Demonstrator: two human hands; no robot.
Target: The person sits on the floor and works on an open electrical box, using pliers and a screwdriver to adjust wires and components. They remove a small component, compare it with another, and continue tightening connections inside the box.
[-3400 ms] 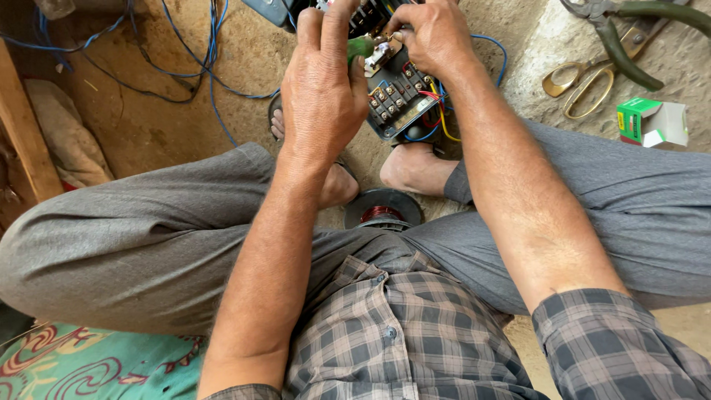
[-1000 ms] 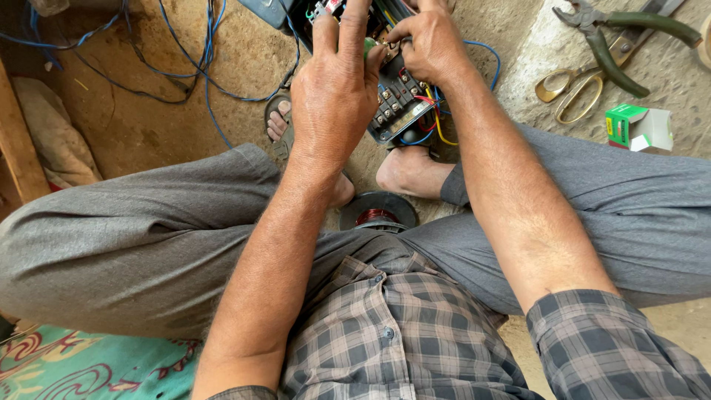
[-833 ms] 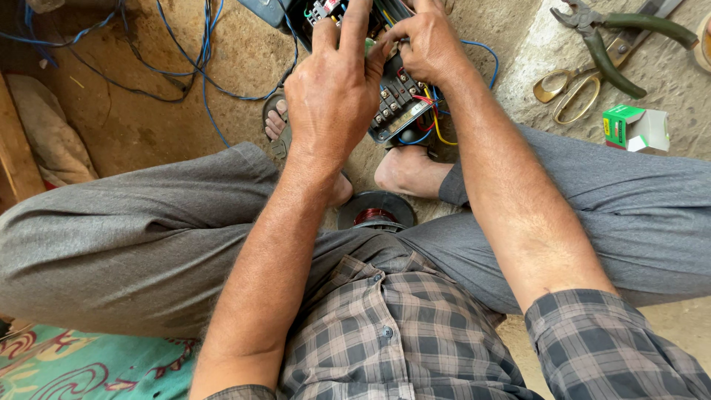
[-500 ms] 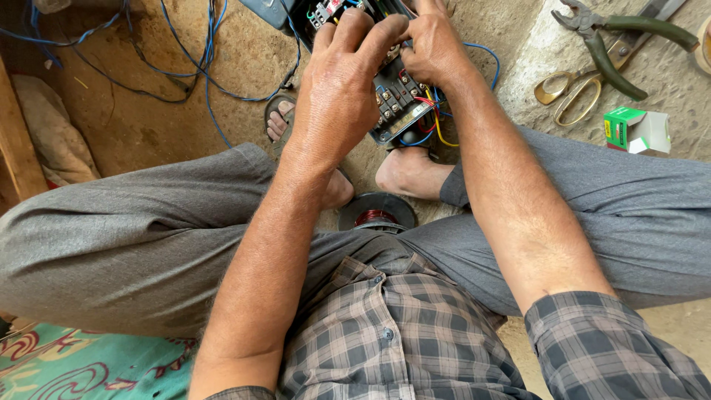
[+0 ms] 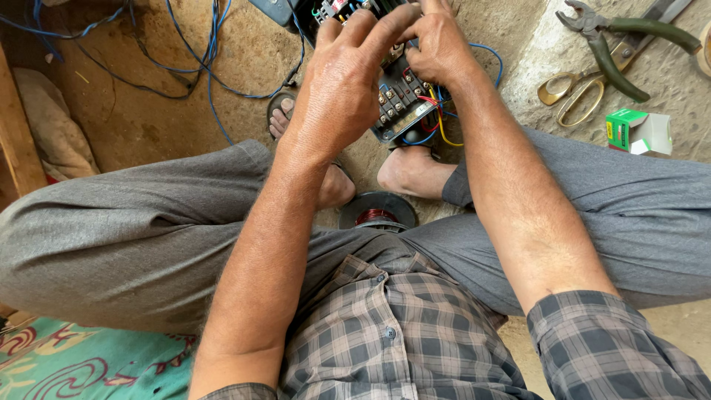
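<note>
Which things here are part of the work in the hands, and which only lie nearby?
In use: left hand, right hand, black electrical box, its coloured wires.
Lying about: pliers, scissors, green-and-white carton, copper coil, blue cables.

A black electrical terminal block (image 5: 400,100) is sitting tilted above the person's bare feet, at the top middle of the view, its upper end running out of the frame. Rows of brass screw terminals are showing on its face. Red, yellow and blue wires (image 5: 437,122) are curling out of its lower right edge. Its upper part is lying hidden under fingers, so the shape there is staying unclear.
</note>
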